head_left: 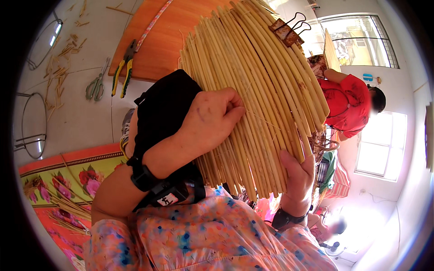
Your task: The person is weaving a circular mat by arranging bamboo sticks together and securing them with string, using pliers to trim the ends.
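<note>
A mat of pale reed sticks (266,67) lies across my lap, bound with thin strands, a rusty binder clip (284,32) on its upper edge. My left hand (217,115) is closed in a pinch over the middle of the mat, on a thin strand (260,118) that crosses the sticks. My right hand (298,176) grips the lower right edge of the mat, fingers partly behind it. Black cloth (167,99) lies under my left wrist.
An orange board (149,22) holds a patterned rod. Pliers (123,72), scissors (97,86), metal rings (31,126) and scattered sticks are on the tiles (81,113). A floral mat (58,162) lies left. A person in red (348,104) and another person (325,228) are at right.
</note>
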Demonstrator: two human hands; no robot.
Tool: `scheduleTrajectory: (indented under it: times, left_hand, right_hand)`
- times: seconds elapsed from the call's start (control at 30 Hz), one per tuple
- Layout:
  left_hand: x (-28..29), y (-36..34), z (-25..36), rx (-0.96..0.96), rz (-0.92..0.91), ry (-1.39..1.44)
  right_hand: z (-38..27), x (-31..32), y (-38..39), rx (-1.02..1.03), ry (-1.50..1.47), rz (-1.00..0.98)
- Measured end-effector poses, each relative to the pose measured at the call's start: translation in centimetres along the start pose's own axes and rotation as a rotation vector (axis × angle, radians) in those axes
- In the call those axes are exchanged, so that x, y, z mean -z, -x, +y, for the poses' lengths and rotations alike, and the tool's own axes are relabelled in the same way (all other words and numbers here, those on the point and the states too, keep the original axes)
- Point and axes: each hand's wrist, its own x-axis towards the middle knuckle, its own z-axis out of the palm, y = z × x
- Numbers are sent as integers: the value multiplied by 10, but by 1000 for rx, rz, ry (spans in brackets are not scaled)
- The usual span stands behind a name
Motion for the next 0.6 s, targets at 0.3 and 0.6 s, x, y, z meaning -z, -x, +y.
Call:
scheduleTrajectory:
  times: [0.3, 0.6]
  left_hand:
    - [11, 3, 4, -56, 6, -76]
    - [37, 25, 45, -446, -53, -318]
  right_hand:
    - [-2, 1, -1, 5, 15, -24]
    - [-1, 4, -2, 44, 70, -84]
